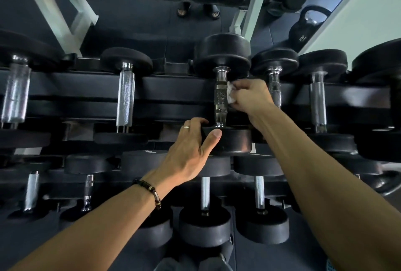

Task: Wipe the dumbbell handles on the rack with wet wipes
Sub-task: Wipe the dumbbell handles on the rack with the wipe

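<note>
A black dumbbell lies on the upper shelf of the rack (178,88) with its chrome knurled handle (221,97) pointing away from me. My right hand (247,95) pinches a crumpled white wet wipe (230,95) against the right side of that handle. My left hand (191,151) grips the rim of the dumbbell's near black head (232,140), thumb on its front face and fingers over the top. A ring and a beaded bracelet are on the left hand and wrist.
More dumbbells with chrome handles lie left (125,95) and right (317,99) on the same shelf, and several on the lower shelf (205,194). A mirror behind shows heavier dumbbells and a kettlebell (303,29). A white wall runs at the far right.
</note>
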Tool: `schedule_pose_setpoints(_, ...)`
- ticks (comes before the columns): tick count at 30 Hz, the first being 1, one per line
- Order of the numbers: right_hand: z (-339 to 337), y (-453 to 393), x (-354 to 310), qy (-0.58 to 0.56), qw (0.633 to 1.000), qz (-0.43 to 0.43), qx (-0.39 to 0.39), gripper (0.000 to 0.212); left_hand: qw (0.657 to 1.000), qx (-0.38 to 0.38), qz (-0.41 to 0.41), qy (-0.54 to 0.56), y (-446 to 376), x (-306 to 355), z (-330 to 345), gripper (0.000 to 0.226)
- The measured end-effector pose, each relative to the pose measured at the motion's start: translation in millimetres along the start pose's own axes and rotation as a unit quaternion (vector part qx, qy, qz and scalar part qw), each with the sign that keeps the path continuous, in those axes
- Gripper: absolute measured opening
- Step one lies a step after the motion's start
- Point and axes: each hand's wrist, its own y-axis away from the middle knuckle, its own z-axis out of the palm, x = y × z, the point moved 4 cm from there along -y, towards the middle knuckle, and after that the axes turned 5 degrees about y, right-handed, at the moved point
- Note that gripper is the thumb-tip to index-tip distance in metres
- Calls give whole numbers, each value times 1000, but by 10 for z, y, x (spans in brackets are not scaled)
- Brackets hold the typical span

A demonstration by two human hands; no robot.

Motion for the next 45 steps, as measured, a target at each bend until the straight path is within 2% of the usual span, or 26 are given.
schedule_pose_setpoints(1,4,22,43,-9,1000,17,-22,17,1000,-1,-3,0,3,-4,2,73)
schedule_pose_setpoints(3,-41,118,161,46,997,33,-53,8,1000,-5,0,-1,10,-1,6,70)
schedule_pose_setpoints(5,-60,148,170,75,995,28,-52,7,1000,-5,1,0,15,3,4,72)
schedule_pose_setpoints(8,21,-69,-46,-72,996,43,16,17,1000,-4,1,-3,5,5,0,77)
schedule_pose_setpoints(10,90,-195,-132,-116,990,42,67,17,1000,-1,8,-7,0,1,-5,81)
schedule_pose_setpoints(12,129,-157,4,-129,988,64,49,22,1000,-3,5,-3,-1,-15,-2,81)
schedule_pose_setpoints(15,92,14,147,-78,994,72,-41,21,1000,-10,-1,1,8,-17,0,78)
schedule_pose_setpoints(16,81,-2,88,-79,994,66,-40,21,1000,-12,-3,0,10,-7,-1,78)
schedule_pose_setpoints(19,108,-295,-91,-175,981,76,32,21,1000,-9,0,-3,2,5,-5,74)
schedule_pose_setpoints(20,142,-326,-98,-178,980,84,27,18,1000,-9,1,-8,-6,7,-11,73)
schedule_pose_setpoints(22,133,-224,68,-67,991,109,-43,14,1000,-9,3,-11,5,1,-7,73)
schedule_pose_setpoints(24,47,-79,237,83,981,118,-133,20,1000,-10,2,-11,11,6,-10,74)
schedule_pose_setpoints(25,20,-57,241,118,973,109,-164,21,1000,-12,-1,-11,12,2,-7,74)
schedule_pose_setpoints(26,15,-77,179,123,973,93,-172,23,1000,-12,-3,-13,11,0,-7,74)
schedule_pose_setpoints(29,65,-261,-10,-18,993,77,-84,25,1000,-13,-1,-17,7,3,-14,75)
schedule_pose_setpoints(30,87,-268,0,-24,994,72,-81,27,1000,-12,0,-17,8,11,-16,75)
schedule_pose_setpoints(31,91,-214,36,19,993,64,-99,26,1000,-12,1,-16,8,14,-16,75)
schedule_pose_setpoints(33,47,-60,135,173,970,45,-164,24,1000,-10,6,-14,8,15,-21,74)
schedule_pose_setpoints(35,-18,7,121,245,950,34,-192,23,1000,-8,6,-9,17,12,-15,74)
schedule_pose_setpoints(36,-18,-8,65,231,956,28,-178,25,1000,-10,5,-8,15,11,-12,75)
schedule_pose_setpoints(37,21,-73,4,168,974,25,-149,27,1000,-12,4,-9,10,9,-12,76)
schedule_pose_setpoints(38,69,-132,-66,54,991,41,-117,31,1000,-13,5,-11,7,8,-13,77)
schedule_pose_setpoints(40,209,-177,-167,-159,981,72,-82,36,1000,-7,10,-8,2,4,-19,79)
schedule_pose_setpoints(41,236,-160,-152,-182,976,77,-91,37,1000,-6,11,-7,-8,0,-22,78)
schedule_pose_setpoints(43,190,31,-85,-83,978,95,-167,36,1000,-9,11,-6,-6,-8,-15,76)
schedule_pose_setpoints(45,120,174,-8,25,961,121,-248,36,1000,-11,16,-6,11,-4,-18,76)
